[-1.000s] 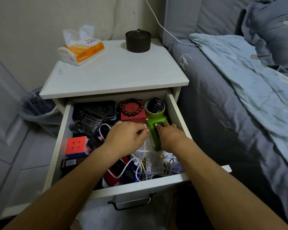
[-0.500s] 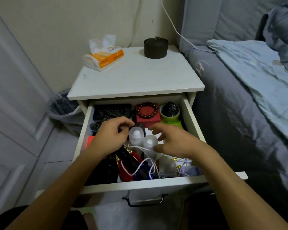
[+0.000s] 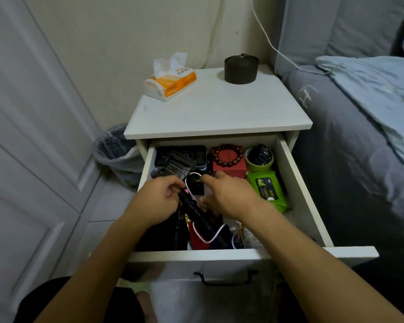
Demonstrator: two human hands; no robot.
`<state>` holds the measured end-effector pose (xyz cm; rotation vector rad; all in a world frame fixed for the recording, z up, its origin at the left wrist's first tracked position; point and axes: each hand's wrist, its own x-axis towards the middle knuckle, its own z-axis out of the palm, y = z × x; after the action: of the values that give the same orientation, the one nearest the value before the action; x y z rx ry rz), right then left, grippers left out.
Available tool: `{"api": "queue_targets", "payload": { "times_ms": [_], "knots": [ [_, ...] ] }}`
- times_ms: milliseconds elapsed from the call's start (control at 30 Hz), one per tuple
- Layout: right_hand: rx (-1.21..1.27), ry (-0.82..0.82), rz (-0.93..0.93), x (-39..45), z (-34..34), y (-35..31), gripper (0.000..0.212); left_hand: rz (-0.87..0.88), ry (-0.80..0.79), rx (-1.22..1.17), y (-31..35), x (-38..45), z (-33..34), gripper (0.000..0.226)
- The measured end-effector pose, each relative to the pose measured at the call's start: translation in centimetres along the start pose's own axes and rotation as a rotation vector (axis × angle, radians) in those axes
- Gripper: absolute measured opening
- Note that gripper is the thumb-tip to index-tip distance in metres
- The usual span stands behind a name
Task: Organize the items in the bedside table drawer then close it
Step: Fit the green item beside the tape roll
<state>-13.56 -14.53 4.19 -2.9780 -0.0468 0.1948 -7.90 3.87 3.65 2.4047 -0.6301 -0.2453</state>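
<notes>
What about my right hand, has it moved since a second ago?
Yes: the right hand moved left, off the green pack, to just before the red box.

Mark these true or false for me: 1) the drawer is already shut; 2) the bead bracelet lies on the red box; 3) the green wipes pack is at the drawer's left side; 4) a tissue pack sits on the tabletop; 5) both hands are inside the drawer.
1) False: the drawer stands pulled out.
2) True: the bead bracelet lies on the red box.
3) False: the green wipes pack lies along the right side.
4) True: the tissue pack sits on the tabletop.
5) True: the left hand and right hand are both over the clutter inside the drawer.
</notes>
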Motion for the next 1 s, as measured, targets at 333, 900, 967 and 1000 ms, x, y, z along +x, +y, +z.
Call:
{"api": "queue_targets", "payload": {
  "times_ms": [333, 900, 967, 1000],
  "knots": [
    [0.16, -0.054, -0.02, -0.7, 0.2, 1.1, 0.054, -0.111, 0.078, 0.307, -1.3, 6.2, 0.1, 0.048],
    [0.911, 0.313, 0.132, 0.8, -1.8, 2.1, 0.052, 0.105, -0.061, -0.534, 1.1, 4.6, -2.4, 0.026],
    [1.06, 0.284, 0.106, 0.9, -2.1, 1.8, 0.055, 0.086, -0.177, -0.635, 1.8, 4.3, -2.1, 0.03],
    [1.102, 0.279, 0.106, 0.9, -2.3, 1.8, 0.048, 0.065, -0.191, -0.681, 2.2, 4.3, -1.9, 0.031]
  ]
}}
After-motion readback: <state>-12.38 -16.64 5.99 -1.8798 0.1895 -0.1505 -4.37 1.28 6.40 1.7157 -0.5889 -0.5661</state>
